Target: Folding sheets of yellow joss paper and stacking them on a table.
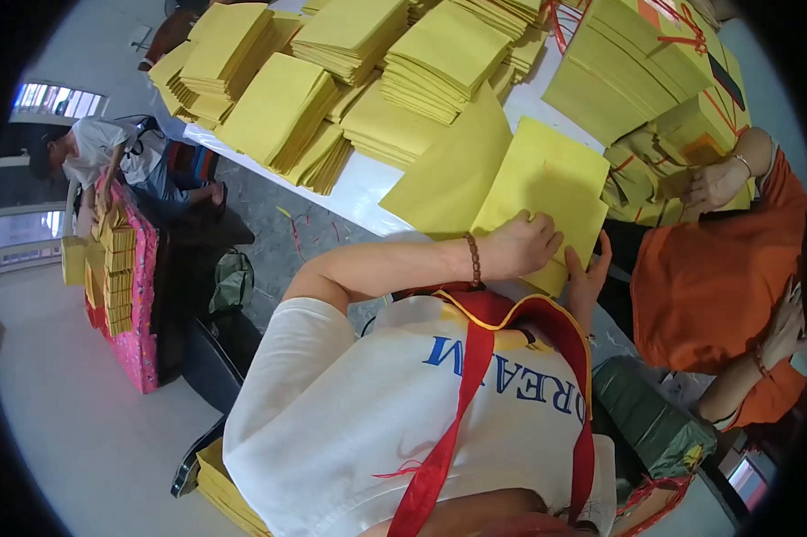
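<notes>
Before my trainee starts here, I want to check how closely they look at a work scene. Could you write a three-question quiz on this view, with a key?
1. True or false: the camera wearer's left hand has a bead bracelet at its wrist.

2. The cloth at the far left is mainly:
A) blue
B) pink
C) green

3. Which of the camera wearer's hands is at the right edge of the open yellow paper?

Key:
1. True.
2. B.
3. The right hand.
</notes>
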`<state>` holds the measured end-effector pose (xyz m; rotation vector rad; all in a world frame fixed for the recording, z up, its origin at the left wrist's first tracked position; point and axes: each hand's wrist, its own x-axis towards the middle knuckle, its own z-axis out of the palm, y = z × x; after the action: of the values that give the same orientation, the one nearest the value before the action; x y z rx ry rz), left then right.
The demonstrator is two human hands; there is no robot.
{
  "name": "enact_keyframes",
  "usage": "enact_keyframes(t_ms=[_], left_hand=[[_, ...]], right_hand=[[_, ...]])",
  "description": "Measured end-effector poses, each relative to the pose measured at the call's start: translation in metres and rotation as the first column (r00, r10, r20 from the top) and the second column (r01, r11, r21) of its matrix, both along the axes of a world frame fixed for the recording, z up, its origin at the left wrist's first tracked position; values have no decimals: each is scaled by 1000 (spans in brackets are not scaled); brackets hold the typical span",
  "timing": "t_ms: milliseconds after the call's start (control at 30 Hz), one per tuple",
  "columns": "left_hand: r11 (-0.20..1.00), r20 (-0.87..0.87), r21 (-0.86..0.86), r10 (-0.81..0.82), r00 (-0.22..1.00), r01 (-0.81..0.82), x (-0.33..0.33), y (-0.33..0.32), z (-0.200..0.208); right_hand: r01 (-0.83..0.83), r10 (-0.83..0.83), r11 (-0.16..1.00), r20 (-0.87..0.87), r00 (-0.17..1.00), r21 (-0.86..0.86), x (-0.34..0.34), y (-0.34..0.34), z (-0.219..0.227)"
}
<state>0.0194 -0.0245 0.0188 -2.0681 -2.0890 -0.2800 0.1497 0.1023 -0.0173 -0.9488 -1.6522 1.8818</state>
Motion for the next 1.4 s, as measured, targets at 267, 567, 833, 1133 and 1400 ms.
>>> enact_keyframes(t_ms=[267,567,833,1133,1400], left_hand=[[999,43,53,-2,999,0,-8,7,-2],[973,184,227,-92,979,49,-15,5,27],[951,37,287,-128,991,112,-23,-4,52],[810,701,314,153,696,-495,-34,-25,57],[862,628,6,-397,-669,-507,-33,-37,60]], right_hand=[[-2,-13,954,50,999,298,2,12,0],[24,-84,937,-159,984,-348,-7,14,60],[-11,-110,910,-268,957,-414,-12,8,78],[-40,-40,978,-372,928,-206,-23,-3,99],[-50,-25,986,-440,898,-159,-39,-14,89]])
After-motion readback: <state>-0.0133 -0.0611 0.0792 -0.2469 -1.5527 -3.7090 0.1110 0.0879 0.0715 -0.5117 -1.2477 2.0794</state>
